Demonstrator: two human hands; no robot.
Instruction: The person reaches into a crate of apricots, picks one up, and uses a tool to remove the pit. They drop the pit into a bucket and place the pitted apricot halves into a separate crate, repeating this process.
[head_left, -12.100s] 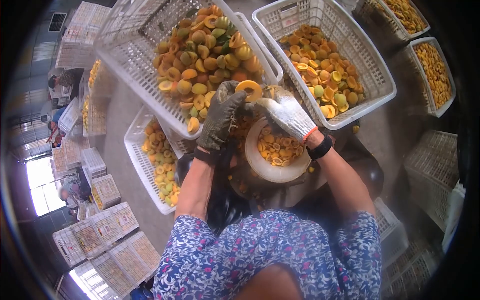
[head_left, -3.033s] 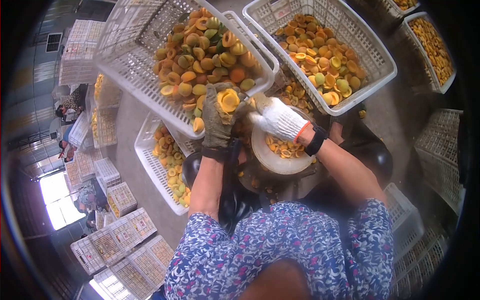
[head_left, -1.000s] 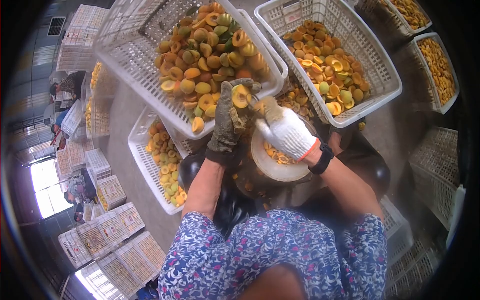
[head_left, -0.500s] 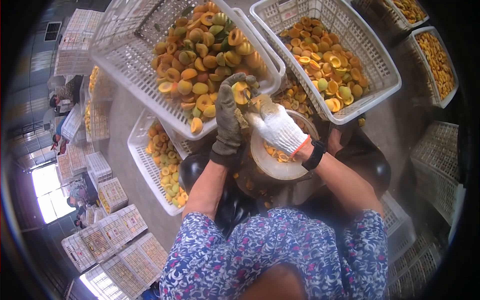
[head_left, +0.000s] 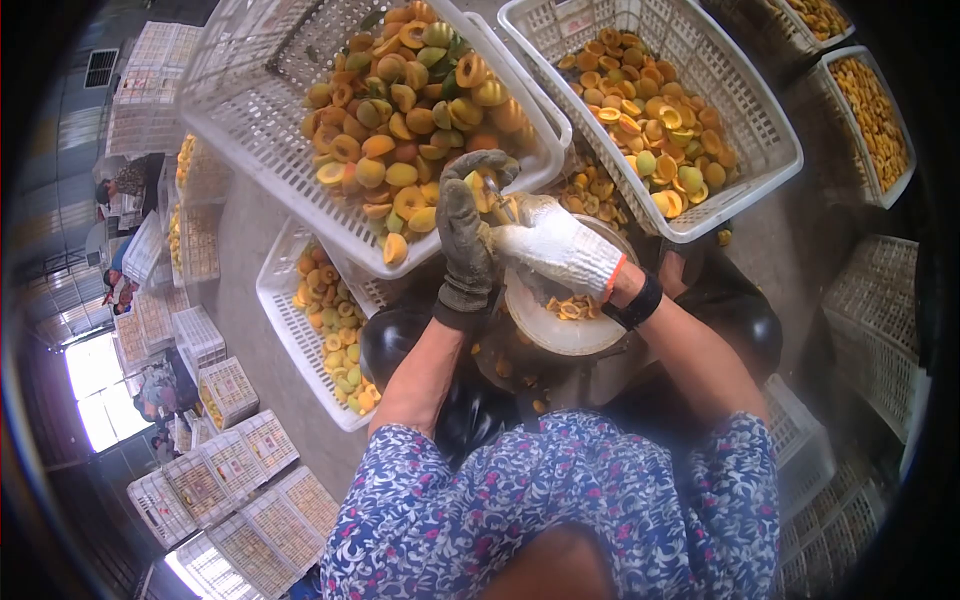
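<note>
My left hand (head_left: 466,235), in a dirty grey-brown glove, curls around a yellow peach half (head_left: 477,192). My right hand (head_left: 560,248) wears a white knitted glove and closes around a small metal pitting tool (head_left: 512,207), whose end is at the fruit. The fingers partly hide both the tool and the peach. Below the hands stands a pale round bucket (head_left: 560,340) with fruit scraps (head_left: 573,307) inside. Just beyond the left hand, a tilted white crate (head_left: 290,185) holds a heap of orange, yellow and greenish peaches (head_left: 400,120).
A second white crate (head_left: 765,150) of peach halves stands at the right, and a lower crate (head_left: 290,330) at the left. Filled crates (head_left: 865,120) stand at the far right. Stacked crates (head_left: 235,460) and other people (head_left: 155,390) are at the left.
Both hands have shifted slightly, the right hand turning and moving a little left over the peach half. More of the scraps in the bucket now shows.
</note>
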